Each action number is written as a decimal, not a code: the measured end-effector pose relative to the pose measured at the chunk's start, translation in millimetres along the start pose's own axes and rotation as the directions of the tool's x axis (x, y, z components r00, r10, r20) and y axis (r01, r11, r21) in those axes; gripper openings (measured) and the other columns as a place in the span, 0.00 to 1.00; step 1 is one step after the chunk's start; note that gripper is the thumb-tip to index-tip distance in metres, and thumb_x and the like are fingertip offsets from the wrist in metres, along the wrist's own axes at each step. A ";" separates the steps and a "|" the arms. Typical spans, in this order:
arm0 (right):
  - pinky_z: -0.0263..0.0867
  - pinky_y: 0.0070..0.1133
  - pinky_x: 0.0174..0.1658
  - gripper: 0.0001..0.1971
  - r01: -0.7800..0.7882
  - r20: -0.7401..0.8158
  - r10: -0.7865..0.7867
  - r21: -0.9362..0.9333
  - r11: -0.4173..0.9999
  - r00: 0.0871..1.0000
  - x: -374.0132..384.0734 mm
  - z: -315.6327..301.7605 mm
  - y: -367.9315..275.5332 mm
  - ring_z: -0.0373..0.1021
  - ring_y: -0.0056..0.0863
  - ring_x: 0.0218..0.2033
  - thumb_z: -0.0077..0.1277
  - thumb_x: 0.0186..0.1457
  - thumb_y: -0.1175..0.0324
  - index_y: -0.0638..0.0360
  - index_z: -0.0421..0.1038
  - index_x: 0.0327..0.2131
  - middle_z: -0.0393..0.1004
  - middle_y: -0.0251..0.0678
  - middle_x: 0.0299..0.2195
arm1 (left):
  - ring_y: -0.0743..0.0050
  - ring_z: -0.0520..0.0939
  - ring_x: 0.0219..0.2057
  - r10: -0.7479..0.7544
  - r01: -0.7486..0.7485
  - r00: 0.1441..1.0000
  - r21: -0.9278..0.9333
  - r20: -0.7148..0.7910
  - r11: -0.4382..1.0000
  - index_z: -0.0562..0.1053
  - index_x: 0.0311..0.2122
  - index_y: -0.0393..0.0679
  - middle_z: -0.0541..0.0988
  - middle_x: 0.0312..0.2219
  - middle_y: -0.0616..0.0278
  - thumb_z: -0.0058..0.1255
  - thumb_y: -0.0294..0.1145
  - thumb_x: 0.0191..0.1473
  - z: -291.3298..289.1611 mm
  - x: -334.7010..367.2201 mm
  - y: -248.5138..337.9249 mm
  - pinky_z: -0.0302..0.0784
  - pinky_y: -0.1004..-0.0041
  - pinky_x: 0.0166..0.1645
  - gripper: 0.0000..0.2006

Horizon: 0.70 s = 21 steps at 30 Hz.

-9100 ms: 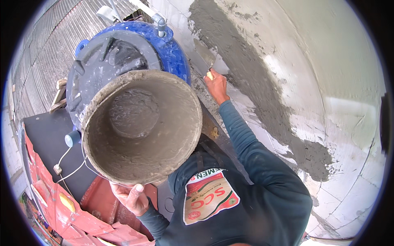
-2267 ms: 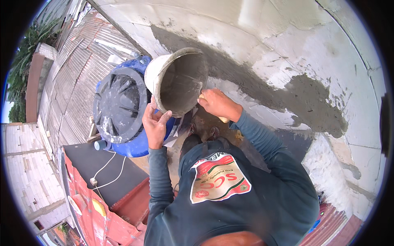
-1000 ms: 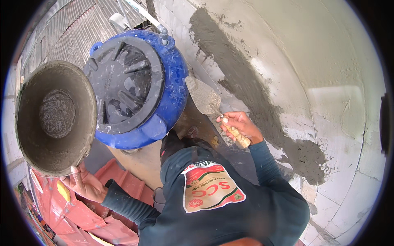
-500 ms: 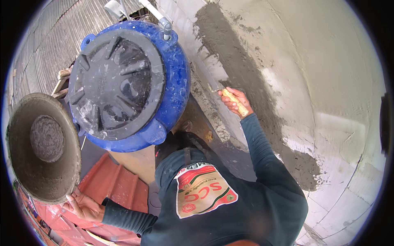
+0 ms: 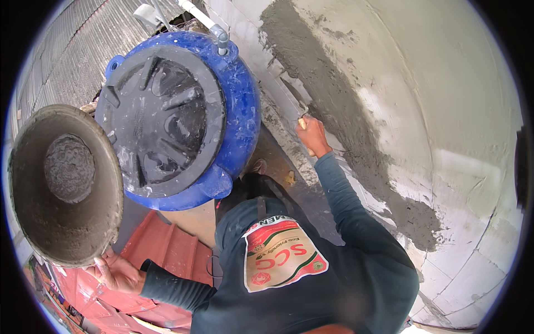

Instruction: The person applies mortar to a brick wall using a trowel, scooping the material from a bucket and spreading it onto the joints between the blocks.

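At the lower left, my left hand (image 5: 118, 273) grips the near rim of a round, mortar-crusted basin (image 5: 83, 231). A pool of wet grey mortar (image 5: 69, 168) lies in the basin's bottom. My right hand (image 5: 313, 137) is closed round the wooden handle of a trowel (image 5: 302, 122), its back turned up. The trowel's blade points away from me, along the wall's lower part, and is seen nearly edge-on; whether it touches the wall I cannot tell. Just right of it runs a dark band of fresh mortar (image 5: 339, 100) on the pale block wall (image 5: 461, 183).
A blue water tank (image 5: 245, 111) with a black lid (image 5: 161, 119) stands between basin and wall, a pipe (image 5: 203, 18) at its top. Corrugated roofing (image 5: 83, 53) lies beyond it at the far left. Red roof sheets (image 5: 167, 250) lie below the basin.
My right hand has rolled over with the trowel and shifted slightly left and away from me. The basin has risen a little and moved right in my left hand.
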State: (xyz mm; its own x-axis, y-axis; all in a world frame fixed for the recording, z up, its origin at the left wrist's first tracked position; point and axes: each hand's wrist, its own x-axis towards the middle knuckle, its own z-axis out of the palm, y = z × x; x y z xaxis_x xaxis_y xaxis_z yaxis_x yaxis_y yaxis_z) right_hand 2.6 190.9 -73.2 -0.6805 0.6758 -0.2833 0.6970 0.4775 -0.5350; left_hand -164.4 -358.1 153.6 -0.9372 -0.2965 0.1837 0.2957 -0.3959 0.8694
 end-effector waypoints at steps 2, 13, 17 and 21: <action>0.68 0.42 0.41 0.13 -0.023 -0.107 0.016 -0.066 0.998 0.994 15.6 19.5 4.3 0.73 0.60 0.35 0.57 0.48 0.67 0.69 0.72 0.32 0.76 0.59 0.30 | 0.51 0.68 0.61 -0.017 0.017 0.999 -0.006 0.030 1.000 0.63 0.58 0.36 0.67 0.59 0.47 0.45 0.14 0.59 5.1 2.8 1.6 0.56 0.48 0.70 0.21; 0.70 0.31 0.34 0.16 -0.111 -0.181 0.150 0.211 0.971 0.972 -12.3 -45.7 -27.7 0.76 0.32 0.25 0.60 0.49 0.64 0.69 0.77 0.36 0.78 0.42 0.23 | 0.54 0.70 0.60 -0.074 0.087 0.976 -0.054 0.205 0.995 0.59 0.63 0.35 0.66 0.60 0.48 0.50 0.12 0.53 22.5 -1.7 -7.9 0.67 0.54 0.66 0.32; 0.68 0.39 0.39 0.13 0.114 -0.394 -0.045 0.154 0.981 0.918 -35.8 -37.0 -19.7 0.76 0.54 0.36 0.59 0.47 0.65 0.67 0.75 0.32 0.77 0.57 0.31 | 0.55 0.71 0.60 -0.092 0.108 0.968 -0.057 0.233 0.993 0.59 0.64 0.37 0.66 0.61 0.49 0.51 0.12 0.52 29.8 -9.9 -11.8 0.68 0.54 0.66 0.33; 0.69 0.40 0.41 0.13 0.015 -0.210 -0.004 0.053 0.998 0.978 -19.5 -22.5 -37.5 0.75 0.56 0.37 0.58 0.47 0.66 0.68 0.75 0.33 0.77 0.59 0.31 | 0.56 0.74 0.57 -0.153 0.175 0.944 -0.050 0.293 0.983 0.62 0.63 0.41 0.70 0.58 0.51 0.52 0.12 0.52 45.3 -16.3 -12.5 0.72 0.54 0.62 0.32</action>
State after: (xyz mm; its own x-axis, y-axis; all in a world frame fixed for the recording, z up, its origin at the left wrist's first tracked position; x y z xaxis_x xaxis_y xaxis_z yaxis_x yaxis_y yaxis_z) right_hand -5.2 172.5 -29.7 -0.6203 0.7769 -0.1080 0.6738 0.4573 -0.5804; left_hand -161.2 -309.0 160.5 -0.9839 0.0356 0.1752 0.1363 -0.4845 0.8641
